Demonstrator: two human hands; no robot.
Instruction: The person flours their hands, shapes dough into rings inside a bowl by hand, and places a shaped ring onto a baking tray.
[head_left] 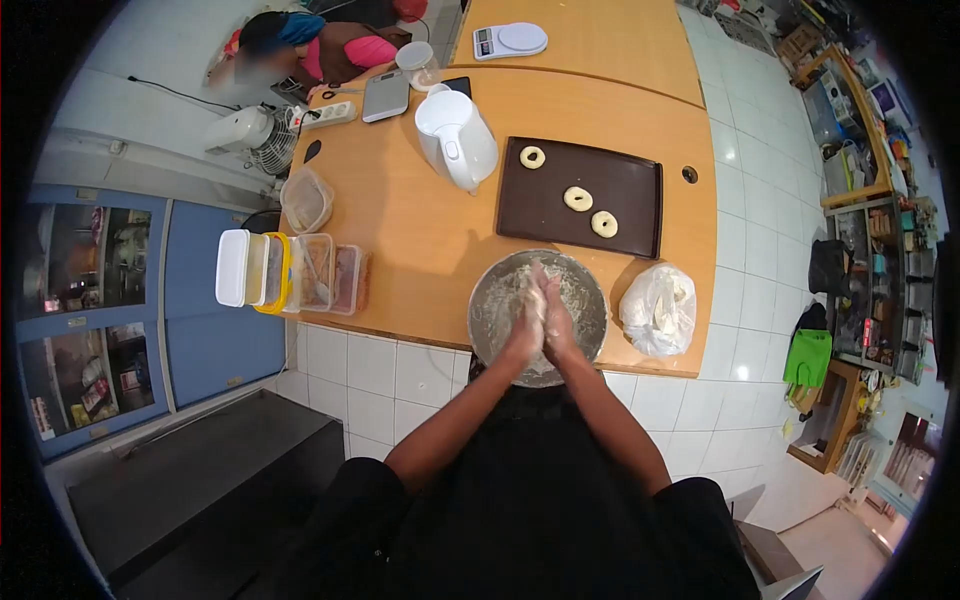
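Note:
A metal bowl (483,322) with floury, crumbly dough (578,290) inside stands at the table's front edge. Over it my left hand (528,322) and my right hand (557,325) are pressed palm to palm, both coated with flour. Whether anything lies between the palms is hidden. Behind the bowl is a dark baking tray (540,205) bearing three dough rings, one of them a ring (604,223) close to the tray's front edge. A plastic bag (658,310) with something white in it sits just right of the bowl.
A white kettle (455,135) stands on the wooden table (400,230). Stacked plastic containers (315,270) are at its left edge. Farther back are a grey scale (386,97), a white scale (510,40), a power strip (330,114) and a fan (255,135). Another person (340,50) is at the upper left.

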